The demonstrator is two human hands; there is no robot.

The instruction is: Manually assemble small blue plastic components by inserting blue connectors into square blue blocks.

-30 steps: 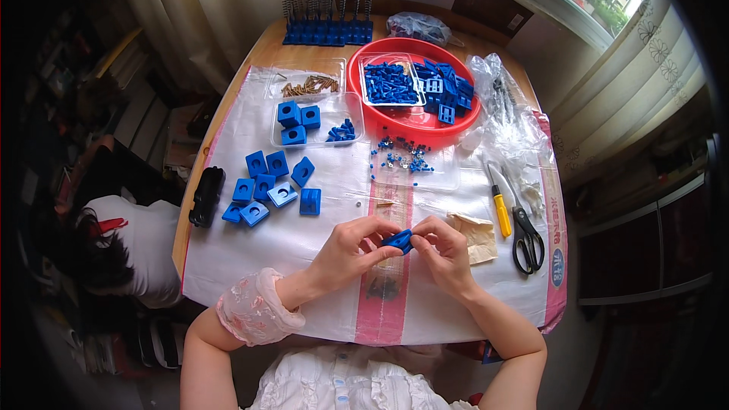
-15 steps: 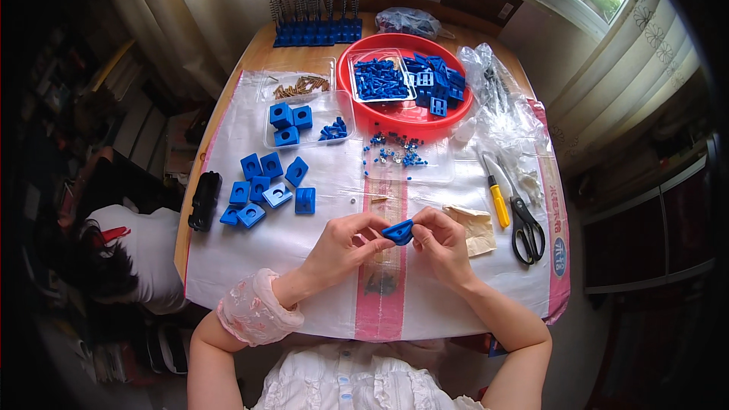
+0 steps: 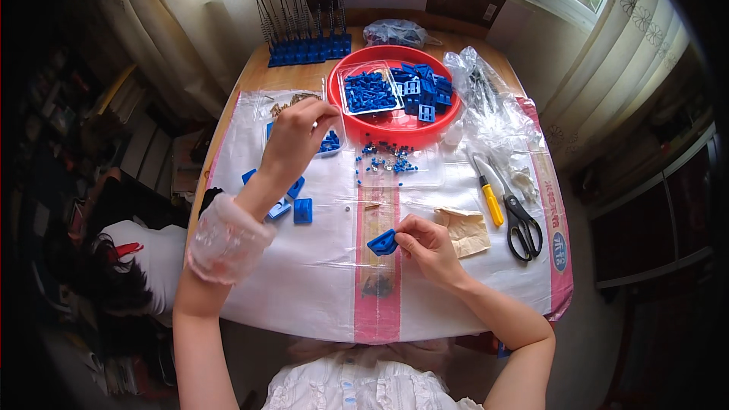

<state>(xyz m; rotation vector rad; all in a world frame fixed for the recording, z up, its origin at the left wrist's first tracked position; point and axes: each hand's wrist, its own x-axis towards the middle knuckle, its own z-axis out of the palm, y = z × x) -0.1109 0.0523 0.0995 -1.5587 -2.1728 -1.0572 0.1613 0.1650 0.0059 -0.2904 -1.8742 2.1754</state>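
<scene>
My right hand (image 3: pixel 427 247) pinches a small blue plastic part (image 3: pixel 383 243) just above the white sheet with a red stripe (image 3: pixel 377 311). My left hand (image 3: pixel 298 137) is stretched forward over the far left of the sheet, its fingertips bunched above a clear bag of small brownish pieces (image 3: pixel 279 104) and a little tray of blue bits (image 3: pixel 329 143). Whether the fingers hold anything cannot be seen. Several blue square blocks (image 3: pixel 302 210) lie partly hidden under my left forearm.
A red bowl (image 3: pixel 395 127) holds blue parts and a clear tray. Tiny blue pieces (image 3: pixel 387 159) are scattered in front of it. A yellow-handled tool (image 3: pixel 490 199), black scissors (image 3: pixel 522 226), crumpled plastic bags (image 3: pixel 486 99) and a rack of rods (image 3: pixel 304 23) stand around.
My left hand has let go of the blue part and reached forward and left to the bag area. The right hand alone keeps the part, nearly in place.
</scene>
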